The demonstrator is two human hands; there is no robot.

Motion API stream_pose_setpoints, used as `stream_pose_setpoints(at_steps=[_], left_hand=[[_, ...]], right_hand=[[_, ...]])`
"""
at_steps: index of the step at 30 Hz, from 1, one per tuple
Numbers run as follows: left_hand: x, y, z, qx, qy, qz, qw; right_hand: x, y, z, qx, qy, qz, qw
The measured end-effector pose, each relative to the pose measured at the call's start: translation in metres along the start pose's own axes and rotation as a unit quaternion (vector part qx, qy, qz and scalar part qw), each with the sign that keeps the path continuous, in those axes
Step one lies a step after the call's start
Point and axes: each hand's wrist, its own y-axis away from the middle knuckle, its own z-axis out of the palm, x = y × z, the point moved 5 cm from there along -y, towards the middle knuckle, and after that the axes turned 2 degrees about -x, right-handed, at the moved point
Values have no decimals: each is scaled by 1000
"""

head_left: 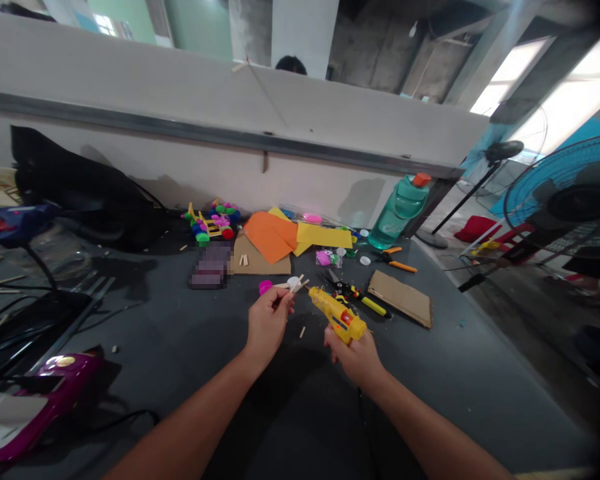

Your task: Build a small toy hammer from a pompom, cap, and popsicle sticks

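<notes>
Sticks [296, 285], small and wooden, sit pinched in the left hand [267, 321], its fingers closed on them above the tabletop [180, 347]. Right hand [356, 357] grips one yellow glue gun [337, 315], fingers wrapped shut, nozzle aimed at the sticks. Best keep the nozzle just at the joint, fingertips clear. One bottle [397, 210] stands behind; two orange sheets [271, 235] lie near.

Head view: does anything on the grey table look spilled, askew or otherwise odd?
Nothing looks damaged. Small wooded stick offcuts lie scattered on the table near the left hand, which holds wooden sticks. The right hand grips a yellow glue gun. A blurred patch hides one object.
</notes>
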Motion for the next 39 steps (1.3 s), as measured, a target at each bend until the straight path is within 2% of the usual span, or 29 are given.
stream_pose_setpoints(at_steps=[14,23,34,39], left_hand=[[1,0,0,0,-5,3,1000],[-5,1,2,-2,47,-28,998],[-3,-1,1,-9,88,-35,995],[-5,-2,1,-6,111,-51,992]], right_hand=[[-9,-2,-6,25,-26,15,999],[-5,0,-1,10,19,-33,999],[-8,-1,5,-30,4,25,999],[-10,-3,0,-4,-61,29,998]])
